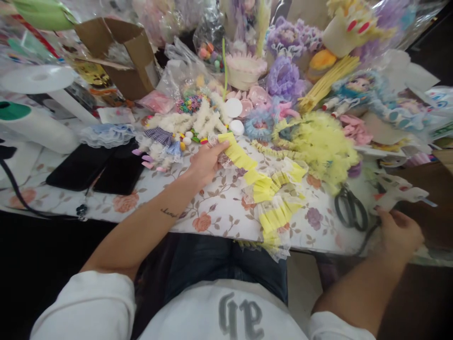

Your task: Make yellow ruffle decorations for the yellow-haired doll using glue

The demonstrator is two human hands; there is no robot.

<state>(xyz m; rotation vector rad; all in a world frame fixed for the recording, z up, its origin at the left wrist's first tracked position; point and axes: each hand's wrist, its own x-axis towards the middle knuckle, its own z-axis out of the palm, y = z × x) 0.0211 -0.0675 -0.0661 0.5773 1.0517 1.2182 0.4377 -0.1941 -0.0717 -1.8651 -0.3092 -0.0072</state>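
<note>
My left hand (204, 163) rests on the floral tablecloth (212, 208) and pinches the upper end of a long yellow ruffled lace trim (264, 186). The trim runs down and to the right across the table and hangs over the front edge. My right hand (399, 233) is at the table's right front corner, fingers curled around a white glue gun (396, 191). Black scissors (350, 208) lie just left of that hand.
Two black phones (97, 167) lie at the left. A fluffy yellow tulle pile (323, 144), purple ruffled flowers (285, 78), a doll (357, 87), beads, white caps, an open cardboard box (118, 52) and white rolls (35, 125) crowd the back.
</note>
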